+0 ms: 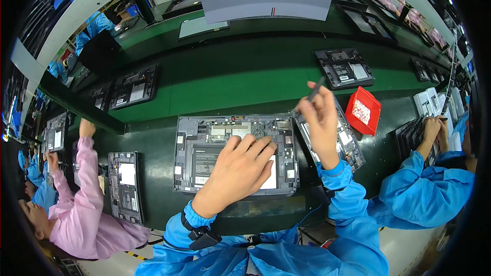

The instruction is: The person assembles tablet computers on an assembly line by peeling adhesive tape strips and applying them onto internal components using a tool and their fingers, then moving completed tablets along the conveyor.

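Note:
An opened laptop base (186, 156) lies in front of me, its battery, circuit board and several parts exposed. My left hand (240, 168) rests over its middle, fingers stretched and slightly apart, covering part of the battery and a white label. Raised to the right, my right hand (322, 122) pinches a slim dark stick-like tool (316, 90) that points up; its exact kind I cannot make out. Beneath that hand, a second opened laptop base (348, 140) sits at an angle, touching or nearly touching the first one's right edge.
A red bin (376, 110) of small white and red pieces stands at the right. Another laptop base (125, 186) lies left. The green conveyor (230, 76) carries more bases (345, 66). Co-workers sit on both sides, one in a pink sleeve (92, 189), one in blue (424, 189).

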`<state>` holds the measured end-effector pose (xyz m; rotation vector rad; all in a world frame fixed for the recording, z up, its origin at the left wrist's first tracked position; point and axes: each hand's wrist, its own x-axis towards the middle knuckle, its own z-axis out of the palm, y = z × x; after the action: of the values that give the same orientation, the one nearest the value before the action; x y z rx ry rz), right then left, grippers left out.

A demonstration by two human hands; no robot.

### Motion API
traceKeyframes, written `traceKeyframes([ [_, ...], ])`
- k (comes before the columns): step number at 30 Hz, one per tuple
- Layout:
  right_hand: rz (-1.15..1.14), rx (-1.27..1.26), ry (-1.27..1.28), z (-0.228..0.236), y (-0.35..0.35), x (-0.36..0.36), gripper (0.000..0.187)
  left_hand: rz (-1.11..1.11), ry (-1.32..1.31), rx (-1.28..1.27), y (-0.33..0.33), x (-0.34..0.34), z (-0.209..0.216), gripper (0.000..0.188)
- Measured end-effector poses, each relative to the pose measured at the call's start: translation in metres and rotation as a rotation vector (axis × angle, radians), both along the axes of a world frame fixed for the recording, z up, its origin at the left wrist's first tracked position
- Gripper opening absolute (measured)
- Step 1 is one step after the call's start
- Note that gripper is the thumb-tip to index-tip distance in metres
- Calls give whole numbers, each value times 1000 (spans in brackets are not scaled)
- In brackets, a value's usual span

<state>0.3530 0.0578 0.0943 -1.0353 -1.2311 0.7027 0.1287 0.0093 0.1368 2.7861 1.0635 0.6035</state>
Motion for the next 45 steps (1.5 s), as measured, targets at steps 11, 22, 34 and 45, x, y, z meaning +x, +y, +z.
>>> traceKeyframes([
  [11, 36, -390, -407, 15, -118, -16, 51, 504, -1040, -737, -57, -136, -58, 76],
  [22, 117, -511, 121, 51, -23, -16, 40, 283, -1125, -687, 20, -143, 10, 87],
  [34, 199, -724, -385, -57, 245, 11, 33, 244, -1088, -1125, 305, -140, -136, 70],
  [45, -902, -929, -873, -77, 254, 334, 64, 584, -598, -641, 151, -124, 31, 45],
])
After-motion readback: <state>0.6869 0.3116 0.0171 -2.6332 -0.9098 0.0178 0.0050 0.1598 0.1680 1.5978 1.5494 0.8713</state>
